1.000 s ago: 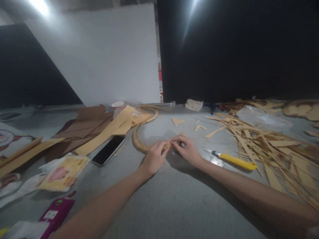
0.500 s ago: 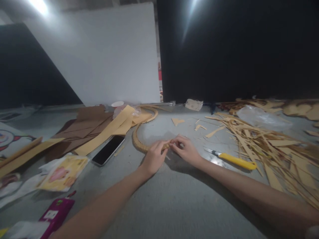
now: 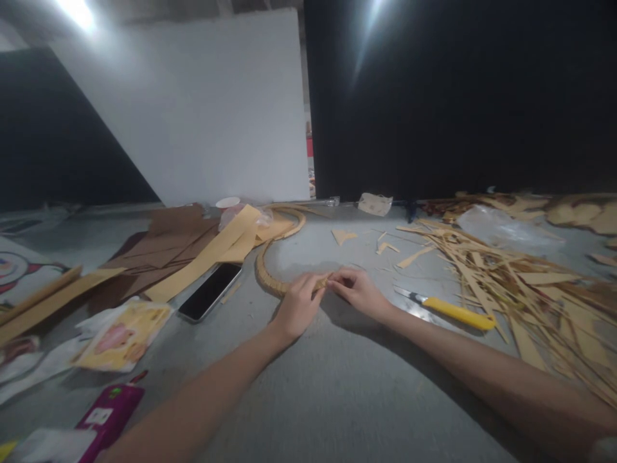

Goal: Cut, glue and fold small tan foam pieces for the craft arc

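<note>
A curved tan band (image 3: 265, 270), ridged along its length like a wrapped cord, winds in an S over the grey table. Near its close end my left hand (image 3: 299, 301) is closed, fingers and thumb pinching the band. My right hand (image 3: 355, 290) is closed too, its thumb and forefinger pressed together at the very tip of the band, touching my left fingertips. The tip is mostly hidden by the fingers. Right of my right hand lies a yellow utility knife (image 3: 456, 312) with its blade out, pointing left.
Left are a phone (image 3: 211, 292), tan strips (image 3: 207, 260), brown sheets (image 3: 168, 244), a yellow tissue pack (image 3: 123, 335) and a purple device (image 3: 112, 408). Cut strips (image 3: 506, 276) heap up on the right beside a clear plastic bag (image 3: 506, 228). Upright panels (image 3: 207, 109) stand behind the table.
My right hand has shifted slightly down, its fingers drawn closer together at the band's tip. My left hand keeps its hold in nearly the same place.
</note>
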